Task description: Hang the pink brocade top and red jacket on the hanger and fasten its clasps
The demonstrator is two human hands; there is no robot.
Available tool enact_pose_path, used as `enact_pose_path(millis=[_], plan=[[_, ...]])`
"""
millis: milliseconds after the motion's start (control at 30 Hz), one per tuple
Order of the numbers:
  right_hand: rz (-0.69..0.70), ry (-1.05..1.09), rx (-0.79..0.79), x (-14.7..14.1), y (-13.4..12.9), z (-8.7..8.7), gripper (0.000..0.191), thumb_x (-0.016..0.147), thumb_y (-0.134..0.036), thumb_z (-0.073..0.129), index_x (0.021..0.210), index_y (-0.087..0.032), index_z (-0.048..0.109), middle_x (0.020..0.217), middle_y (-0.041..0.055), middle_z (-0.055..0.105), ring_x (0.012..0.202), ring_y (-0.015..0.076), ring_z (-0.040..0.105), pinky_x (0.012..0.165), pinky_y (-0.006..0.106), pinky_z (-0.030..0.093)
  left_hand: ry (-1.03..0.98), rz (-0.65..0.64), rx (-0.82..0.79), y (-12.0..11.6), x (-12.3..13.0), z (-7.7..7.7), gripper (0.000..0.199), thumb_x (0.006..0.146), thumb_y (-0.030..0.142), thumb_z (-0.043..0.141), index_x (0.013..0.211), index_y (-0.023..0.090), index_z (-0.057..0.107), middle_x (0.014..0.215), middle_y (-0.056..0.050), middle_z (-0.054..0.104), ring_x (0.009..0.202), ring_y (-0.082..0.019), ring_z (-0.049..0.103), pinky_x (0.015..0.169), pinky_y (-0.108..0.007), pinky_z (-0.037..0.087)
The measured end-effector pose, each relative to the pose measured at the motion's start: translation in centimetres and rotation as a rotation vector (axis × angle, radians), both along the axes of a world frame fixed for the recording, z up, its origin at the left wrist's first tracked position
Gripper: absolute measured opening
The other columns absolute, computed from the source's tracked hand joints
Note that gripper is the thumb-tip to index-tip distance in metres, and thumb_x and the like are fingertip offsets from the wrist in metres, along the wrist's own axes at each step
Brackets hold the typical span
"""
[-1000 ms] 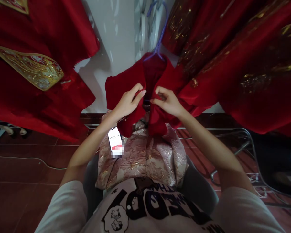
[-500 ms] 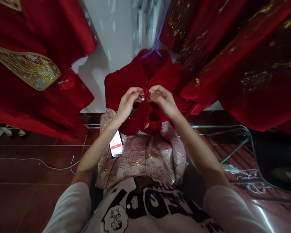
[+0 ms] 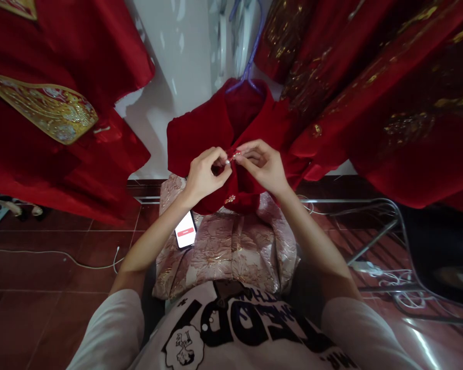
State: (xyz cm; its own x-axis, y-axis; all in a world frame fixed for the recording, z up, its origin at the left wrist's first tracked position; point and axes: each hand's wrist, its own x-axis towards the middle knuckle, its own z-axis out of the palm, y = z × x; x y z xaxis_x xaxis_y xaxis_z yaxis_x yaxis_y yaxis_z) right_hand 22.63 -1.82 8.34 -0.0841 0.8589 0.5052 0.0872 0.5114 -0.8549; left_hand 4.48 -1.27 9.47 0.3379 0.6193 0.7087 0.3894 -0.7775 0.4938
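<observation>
A short red jacket (image 3: 200, 131) hangs by its collar from a purple hanger (image 3: 249, 71). At its front edge, my right hand (image 3: 265, 167) is closed in a pinch on a small jewelled button (image 3: 236, 154). My left hand (image 3: 203, 174) is curled close beside it, thumb and forefinger at a pearl-like bead (image 3: 227, 162) on the same fastening. Whether the two sides are joined there I cannot tell, as fingertips cover part of it. Lower on the jacket front sits another jewelled button (image 3: 230, 199), which neither hand touches.
Shiny pink brocade cloth (image 3: 231, 246) covers my lap, with a lit phone (image 3: 185, 231) on it. Red embroidered garments hang at left (image 3: 111, 133) and right (image 3: 332, 123). A metal-framed black chair (image 3: 428, 246) and white cables (image 3: 393, 280) are at right.
The left hand has turned, its thumb now lower and apart from the curled fingers. My right hand has shifted slightly down, showing the jewelled button in its pinch. The lower button has moved slightly left.
</observation>
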Motion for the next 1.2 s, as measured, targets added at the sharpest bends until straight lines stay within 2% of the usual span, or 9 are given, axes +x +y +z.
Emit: enact_pose_path(millis=[533, 667, 900, 1067, 1200], plan=[[-0.049, -0.026, 0.001, 0.5, -0.8, 0.5, 0.033, 0.080, -0.048, 0.077, 0.098, -0.021, 0.067, 0.089, 0.0003, 0.069, 0.083, 0.0120, 0.068, 0.078, 0.027, 0.060, 0.154, 0.030, 0.072, -0.4, 0.1, 0.7, 0.003, 0.086, 0.018, 0.061, 0.086, 0.018, 0.058, 0.080, 0.000, 0.064, 0.073, -0.012, 0.060, 0.070, -0.026, 0.049], [-0.075, -0.037, 0.024, 0.2, -0.9, 0.5, 0.031, 0.082, -0.046, 0.075, 0.098, -0.021, 0.067, 0.090, 0.0004, 0.069, 0.083, 0.0124, 0.069, 0.076, 0.026, 0.060, 0.207, 0.061, 0.082, -0.3, 0.3, 1.0, 0.008, 0.089, 0.023, 0.060, 0.083, 0.018, 0.058, 0.080, -0.001, 0.065, 0.073, -0.014, 0.060, 0.069, -0.027, 0.047], [-0.042, -0.054, -0.031, 0.6, -0.7, 0.7, 0.043, 0.075, -0.049, 0.081, 0.103, -0.023, 0.061, 0.093, 0.0016, 0.068, 0.088, 0.0150, 0.068, 0.075, 0.028, 0.061, 0.301, 0.102, 0.071, -0.3, 0.5, 1.7, 0.005, 0.085, 0.020, 0.059, 0.081, 0.019, 0.057, 0.080, -0.002, 0.066, 0.073, -0.016, 0.059, 0.068, -0.029, 0.046], [-0.016, -0.080, -0.055, 1.0, -0.6, 1.1, 0.048, 0.070, -0.046, 0.085, 0.103, -0.023, 0.058, 0.091, 0.0008, 0.066, 0.084, 0.0147, 0.068, 0.073, 0.028, 0.061, 0.419, 0.125, 0.131, -0.2, 0.7, 1.9, 0.006, 0.083, 0.018, 0.059, 0.077, 0.017, 0.057, 0.074, -0.004, 0.062, 0.072, -0.019, 0.059, 0.065, -0.032, 0.046], [-0.019, -0.098, -0.065, 1.3, -0.6, 1.1, 0.048, 0.070, -0.043, 0.084, 0.104, -0.022, 0.057, 0.091, 0.0009, 0.066, 0.083, 0.0148, 0.068, 0.072, 0.028, 0.061, 0.491, 0.093, 0.182, 0.1, 1.0, 1.9, 0.008, 0.083, 0.014, 0.055, 0.076, 0.017, 0.057, 0.071, -0.004, 0.059, 0.072, -0.020, 0.058, 0.067, -0.033, 0.048]])
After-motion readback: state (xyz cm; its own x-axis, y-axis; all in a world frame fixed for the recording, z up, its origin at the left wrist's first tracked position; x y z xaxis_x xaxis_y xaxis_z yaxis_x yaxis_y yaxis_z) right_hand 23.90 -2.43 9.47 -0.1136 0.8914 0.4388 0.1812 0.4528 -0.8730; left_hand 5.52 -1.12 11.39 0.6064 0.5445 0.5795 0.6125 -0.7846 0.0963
